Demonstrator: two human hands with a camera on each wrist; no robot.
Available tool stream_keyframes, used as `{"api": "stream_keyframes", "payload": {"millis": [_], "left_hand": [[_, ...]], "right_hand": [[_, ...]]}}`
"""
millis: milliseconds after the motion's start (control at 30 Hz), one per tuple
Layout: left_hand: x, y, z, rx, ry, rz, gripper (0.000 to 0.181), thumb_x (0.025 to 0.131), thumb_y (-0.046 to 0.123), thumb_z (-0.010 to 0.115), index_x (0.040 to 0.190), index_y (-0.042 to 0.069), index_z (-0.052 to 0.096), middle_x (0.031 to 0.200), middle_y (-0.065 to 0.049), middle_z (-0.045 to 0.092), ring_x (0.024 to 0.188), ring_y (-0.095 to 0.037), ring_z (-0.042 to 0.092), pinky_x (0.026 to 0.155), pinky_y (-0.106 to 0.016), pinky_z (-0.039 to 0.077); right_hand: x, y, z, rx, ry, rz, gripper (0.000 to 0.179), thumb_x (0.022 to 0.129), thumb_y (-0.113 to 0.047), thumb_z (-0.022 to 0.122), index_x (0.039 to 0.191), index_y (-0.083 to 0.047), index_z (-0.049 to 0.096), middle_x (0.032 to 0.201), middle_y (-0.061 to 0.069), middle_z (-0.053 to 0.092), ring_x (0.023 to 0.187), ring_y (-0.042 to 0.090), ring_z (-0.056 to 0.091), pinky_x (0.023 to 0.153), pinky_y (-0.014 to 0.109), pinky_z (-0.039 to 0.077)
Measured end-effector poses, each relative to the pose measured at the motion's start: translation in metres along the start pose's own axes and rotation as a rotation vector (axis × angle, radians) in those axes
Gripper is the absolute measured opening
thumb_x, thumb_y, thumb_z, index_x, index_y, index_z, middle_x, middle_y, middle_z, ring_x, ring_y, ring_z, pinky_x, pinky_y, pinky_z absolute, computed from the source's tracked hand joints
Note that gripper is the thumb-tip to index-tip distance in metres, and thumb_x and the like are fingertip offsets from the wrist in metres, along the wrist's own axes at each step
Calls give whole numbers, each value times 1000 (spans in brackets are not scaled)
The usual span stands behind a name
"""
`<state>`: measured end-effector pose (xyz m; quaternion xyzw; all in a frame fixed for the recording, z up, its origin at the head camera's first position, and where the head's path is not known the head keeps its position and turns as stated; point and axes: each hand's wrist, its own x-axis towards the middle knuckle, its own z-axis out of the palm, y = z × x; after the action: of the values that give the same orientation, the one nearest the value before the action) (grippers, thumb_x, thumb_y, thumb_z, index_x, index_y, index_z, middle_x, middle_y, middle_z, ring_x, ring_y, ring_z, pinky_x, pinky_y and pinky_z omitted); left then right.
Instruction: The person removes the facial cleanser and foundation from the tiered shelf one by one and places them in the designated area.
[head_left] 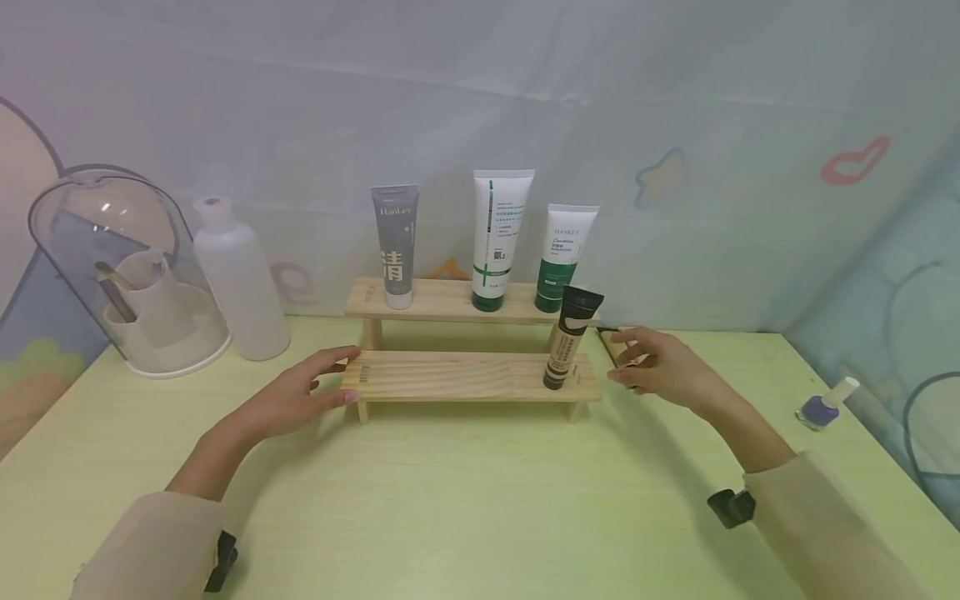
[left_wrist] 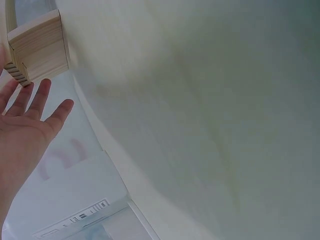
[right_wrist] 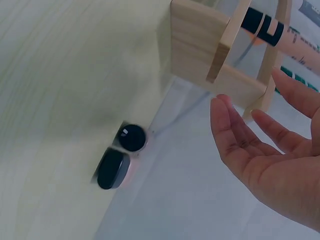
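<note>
A two-tier wooden rack (head_left: 450, 377) stands on the table. My left hand (head_left: 292, 400) touches the left end of its lower tier, fingers fairly straight; fingertips meet the wood in the left wrist view. Beside the right end, my right hand (head_left: 663, 367) has loosely bent fingers and holds nothing. A black-and-beige tube (head_left: 566, 342) stands on the lower tier. Above it stand a grey tube (head_left: 397, 246), a tall white tube (head_left: 501, 237) and a white-and-green tube (head_left: 567, 250). Two black-capped items (right_wrist: 132, 137) sit past my right hand, mostly hidden in the head view.
A clear-domed holder (head_left: 161, 317) and a white bottle (head_left: 240, 283) stand at the back left. A purple nail polish bottle (head_left: 825, 404) is near the table's right edge. A patterned cloth (head_left: 712, 125) hangs behind the table (head_left: 465, 508).
</note>
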<state>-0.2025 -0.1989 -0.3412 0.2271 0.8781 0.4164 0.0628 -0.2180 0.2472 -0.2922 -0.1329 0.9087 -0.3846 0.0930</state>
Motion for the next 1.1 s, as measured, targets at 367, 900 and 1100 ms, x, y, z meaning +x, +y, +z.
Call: {"api": "stream_keyframes", "payload": {"millis": [367,900,1100], "left_hand": [[0,-1,0,2,3,-2,63,91,26,57,140,-2,28,142,-21,29,128,-43,28,99,-62,22],[0,-1,1,-7,0,0,63,92,26,57,140,-2,28,142,-21,29,127,-43,29,99,-62,23],[0,-1,1,-11,2,-3,63,92,26,57,140,-2,28,142,-21,29,127,-43,29,99,-62,22]], "right_hand": [[-2,-20,16,-24,9,-98,45,85,-10,65,124,6,46,108,24,54,86,26,61,68,33,53],[-1,-29,31,-6,89,-168,36,84,-14,67,111,5,54,100,17,61,83,24,62,65,31,51],[1,-31,36,7,134,-149,33,83,-17,68,106,2,55,101,16,62,85,26,62,63,30,50]]}}
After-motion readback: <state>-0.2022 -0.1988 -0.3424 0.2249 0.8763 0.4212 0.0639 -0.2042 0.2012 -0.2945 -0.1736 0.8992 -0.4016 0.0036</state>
